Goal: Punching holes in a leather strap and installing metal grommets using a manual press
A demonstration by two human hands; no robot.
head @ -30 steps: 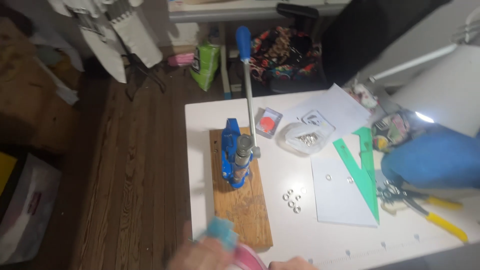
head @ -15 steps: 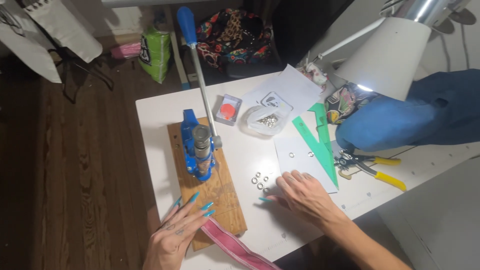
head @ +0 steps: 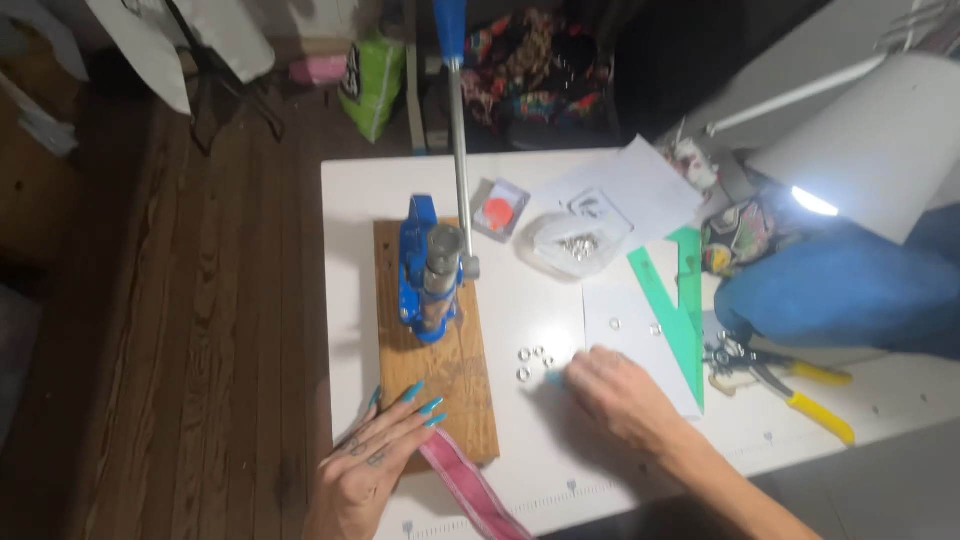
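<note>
Reaching with curled fingers, right hand (head: 622, 392) touches small metal eyelets (head: 533, 361) — nothing gripped.

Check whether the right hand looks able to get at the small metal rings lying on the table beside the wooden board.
Probably yes. The right hand lies flat on the white table, its fingertips right beside the metal rings. Nothing stands between them; the wooden board and blue press sit off to the side.

White table (head: 360, 190), wooden board (head: 436, 400), small metal rings (head: 532, 361), green triangle ruler (head: 680, 300), yellow-handled pliers (head: 790, 388)
</note>
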